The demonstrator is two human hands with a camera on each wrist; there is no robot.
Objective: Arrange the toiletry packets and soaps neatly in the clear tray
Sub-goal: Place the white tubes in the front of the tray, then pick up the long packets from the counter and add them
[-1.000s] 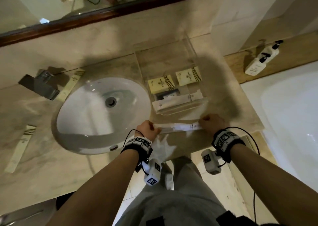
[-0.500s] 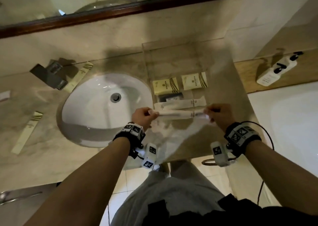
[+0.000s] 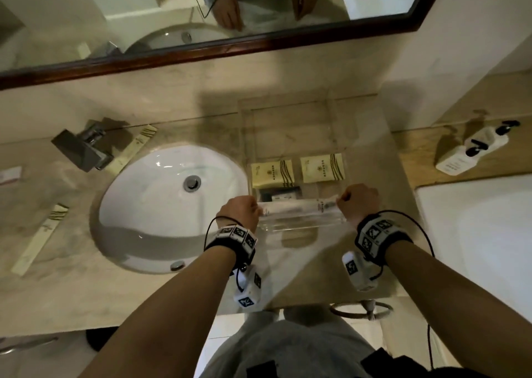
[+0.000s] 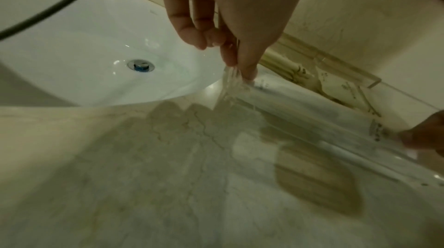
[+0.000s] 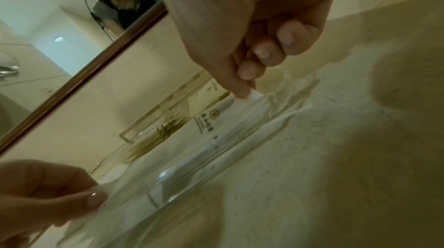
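Left hand (image 3: 241, 214) and right hand (image 3: 359, 204) pinch the ends of a long white packet (image 3: 299, 208) over the clear tray's (image 3: 288, 109) near edge; next, lowering it level beside the packets inside.

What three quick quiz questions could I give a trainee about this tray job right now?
1. True or false: both hands hold the same long white packet.
2. Which items lie in the clear tray beyond that packet? A) two yellow sachets B) a pump bottle C) a tap
3. Fill in: the left hand pinches the packet's end nearest the white ____.

Key
1. True: the left hand pinches one end and the right hand pinches the other, at the tray's near edge.
2. A: they sit side by side; the pump bottles stand on the wooden ledge.
3. Sink.
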